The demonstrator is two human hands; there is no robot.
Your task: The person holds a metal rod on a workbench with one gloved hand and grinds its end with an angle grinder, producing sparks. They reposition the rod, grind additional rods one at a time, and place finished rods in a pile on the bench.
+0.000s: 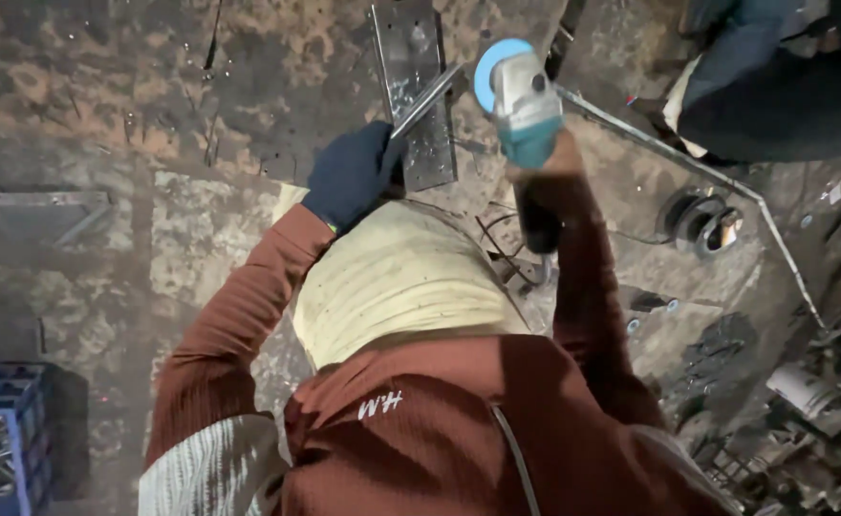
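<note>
Down at the middle of the view, a thin grey steel rod [427,98] slants across a flat perforated metal plate [419,115] lying on the floor. The left hand [352,174], in a dark blue glove, has its fingers curled tight around the rod's lower end. Just beside the rod's upper end sits the round blue disc of a teal and grey angle grinder [521,100]; whether disc and rod touch cannot be told. The right hand [540,162] holds the grinder's body from below, but its fingers are hidden behind the tool. A long bent metal strip [688,158] runs off to the right. The rough, stained concrete floor [76,86] is dim and littered. A blue plastic crate [5,430] stands at lower left, scrap metal [803,401] heaps at lower right, and another person's dark sleeve [774,86] shows at upper right.
</note>
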